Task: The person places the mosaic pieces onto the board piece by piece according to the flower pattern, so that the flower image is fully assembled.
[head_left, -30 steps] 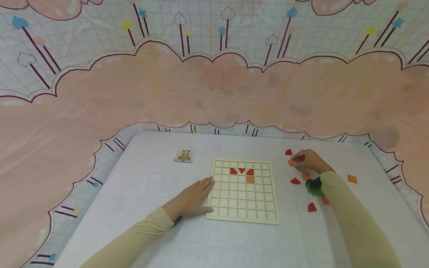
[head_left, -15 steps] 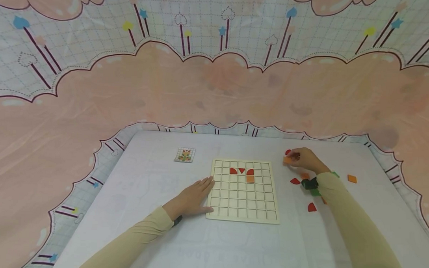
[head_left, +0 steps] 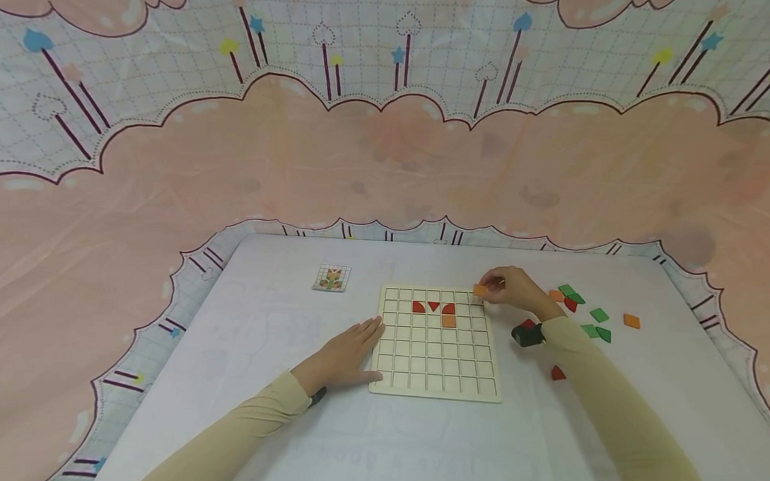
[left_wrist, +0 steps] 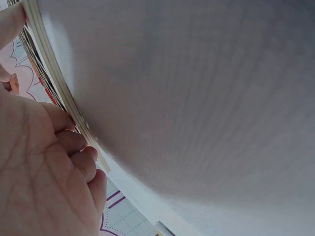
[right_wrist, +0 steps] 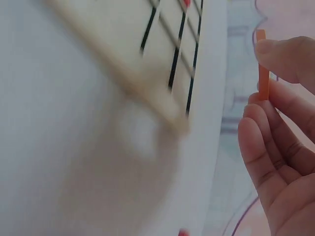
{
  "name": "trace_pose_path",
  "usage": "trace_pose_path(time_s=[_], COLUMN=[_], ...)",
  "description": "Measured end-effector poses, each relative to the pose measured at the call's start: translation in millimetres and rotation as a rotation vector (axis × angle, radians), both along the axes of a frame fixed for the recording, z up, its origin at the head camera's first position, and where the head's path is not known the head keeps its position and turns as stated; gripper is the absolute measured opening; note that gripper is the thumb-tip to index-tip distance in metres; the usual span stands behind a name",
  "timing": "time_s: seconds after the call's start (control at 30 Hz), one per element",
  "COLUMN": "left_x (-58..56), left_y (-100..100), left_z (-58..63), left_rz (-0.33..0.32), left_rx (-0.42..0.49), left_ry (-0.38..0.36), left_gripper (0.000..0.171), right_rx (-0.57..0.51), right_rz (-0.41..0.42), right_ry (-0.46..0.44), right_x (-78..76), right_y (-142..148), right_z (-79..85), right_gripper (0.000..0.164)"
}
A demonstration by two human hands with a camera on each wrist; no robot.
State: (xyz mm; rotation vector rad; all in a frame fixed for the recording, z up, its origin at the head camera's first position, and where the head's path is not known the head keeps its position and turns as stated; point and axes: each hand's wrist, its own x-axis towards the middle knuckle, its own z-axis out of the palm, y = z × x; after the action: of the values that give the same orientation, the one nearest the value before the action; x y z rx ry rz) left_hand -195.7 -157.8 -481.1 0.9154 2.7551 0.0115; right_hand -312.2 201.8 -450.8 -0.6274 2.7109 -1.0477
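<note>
Between thumb and fingertips, my right hand (head_left: 516, 286) pinches an orange square tile (head_left: 479, 290) over the upper right corner of a pale grid board (head_left: 428, 362). The right wrist view shows this tile edge-on (right_wrist: 264, 64). Along the board's left edge rests my left hand (head_left: 343, 358), fingers extended, thumb near the lower left corner. In the left wrist view its fingertips touch the board's side (left_wrist: 69, 101). Near the top of the grid sit two red quarter-round pieces with a red triangle (head_left: 433, 306) between them. Directly below the right-hand one lies another orange square (head_left: 449, 321).
Right of the board lie several green pieces (head_left: 599, 315), a separate orange tile (head_left: 632, 321) and a red piece (head_left: 558, 373). Another red piece is partly hidden by the right wrist's black camera (head_left: 527, 335). A small pattern card (head_left: 331, 278) lies at the back left.
My right hand has lifted the orange tile from among the loose pieces and carried it left to the board's corner, uncovering the green pieces. The left hand stays in place.
</note>
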Motion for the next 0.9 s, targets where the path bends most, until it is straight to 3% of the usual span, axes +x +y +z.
trace_pose_path(time_s=[0.37, 0.9], left_x=[-0.4, -1.1], left_y=[0.0, -0.1], left_z=[-2.0, -1.8], left_rz=[0.000, 0.001], left_rx=[-0.008, -0.013], left_ry=[0.007, 0.007], left_gripper=[0.089, 0.089], right_rx=[-0.100, 0.034], right_rz=[0.155, 0.169], right_ry=[0.021, -0.074], right_x=[14.0, 15.7], right_y=[-36.2, -75.6], right_z=[-6.7, -21.1], right_gripper=[0.020, 0.019])
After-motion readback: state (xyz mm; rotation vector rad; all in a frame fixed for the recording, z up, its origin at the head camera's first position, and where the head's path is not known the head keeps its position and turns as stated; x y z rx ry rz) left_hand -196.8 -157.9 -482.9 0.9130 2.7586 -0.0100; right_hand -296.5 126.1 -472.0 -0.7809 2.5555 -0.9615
